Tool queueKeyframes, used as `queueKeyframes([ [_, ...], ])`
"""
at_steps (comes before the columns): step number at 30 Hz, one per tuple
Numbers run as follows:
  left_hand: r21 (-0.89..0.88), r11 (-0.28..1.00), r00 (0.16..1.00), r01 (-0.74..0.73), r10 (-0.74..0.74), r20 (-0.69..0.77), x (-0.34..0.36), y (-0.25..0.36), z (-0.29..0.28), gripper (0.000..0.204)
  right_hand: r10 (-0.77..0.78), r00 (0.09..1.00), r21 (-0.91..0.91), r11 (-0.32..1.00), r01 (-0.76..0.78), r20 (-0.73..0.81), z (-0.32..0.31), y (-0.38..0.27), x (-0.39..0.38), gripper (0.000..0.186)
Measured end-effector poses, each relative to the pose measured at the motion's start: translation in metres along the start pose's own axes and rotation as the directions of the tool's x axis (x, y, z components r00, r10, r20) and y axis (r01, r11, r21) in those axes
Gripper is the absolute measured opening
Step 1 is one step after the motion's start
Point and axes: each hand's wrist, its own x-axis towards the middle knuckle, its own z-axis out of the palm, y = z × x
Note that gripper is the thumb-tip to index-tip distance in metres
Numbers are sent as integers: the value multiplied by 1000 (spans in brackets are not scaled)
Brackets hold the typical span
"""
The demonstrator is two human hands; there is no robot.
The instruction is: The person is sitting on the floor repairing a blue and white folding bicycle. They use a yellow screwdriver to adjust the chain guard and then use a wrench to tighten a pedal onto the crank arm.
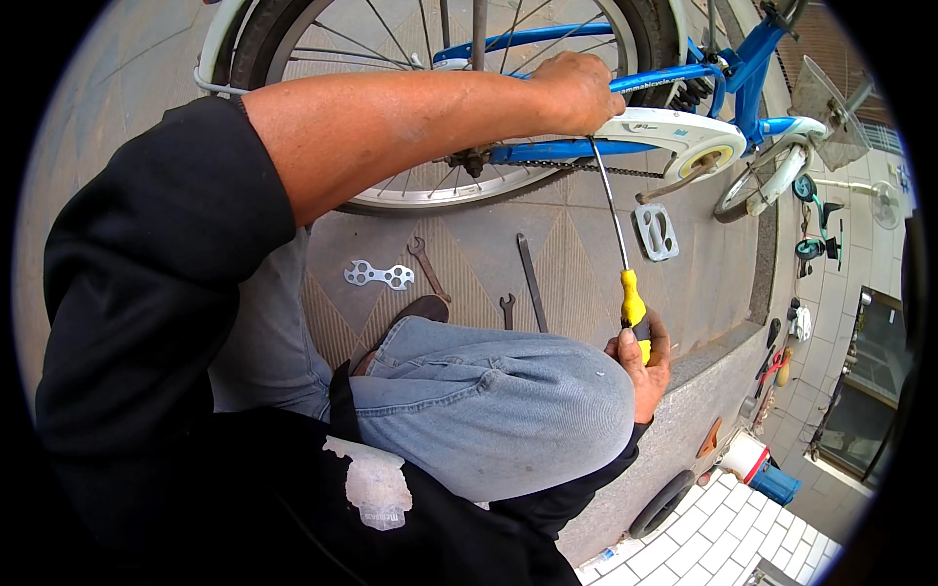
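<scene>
My right hand (642, 361) is closed round the yellow and black handle of a screwdriver (632, 296), beside my bent knee. Its long metal shaft slants up to the lower edge of the white chain guard (664, 127) on a blue bicycle (747, 73). My left arm reaches across the rear wheel (440, 200). At the rear end of the guard my left hand (576, 93) is closed on it, with the fingertips partly hidden. The screwdriver's tip meets the guard just below that hand. Below the guard run the chain (596, 166) and a blue frame tube.
On the paving lie a silver multi-hole spanner (379, 274), a rusty open-end wrench (428, 269), a small wrench (507, 311) and a flat bar (532, 281). Near the crank arm (674, 186) is a pedal (656, 232). More tools (777, 366) and a tyre (662, 504) lie at right.
</scene>
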Motion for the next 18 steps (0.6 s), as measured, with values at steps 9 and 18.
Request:
queueKeyframes([
  [9, 39, 999, 1000, -12, 13, -14, 2, -2, 3, 38, 91, 995, 98, 991, -87, -38, 4, -4, -3, 46],
  [18, -22, 998, 997, 66, -65, 44, -1, 5, -5, 38, 77, 997, 184, 980, -76, 3, 6, -4, -3, 44],
])
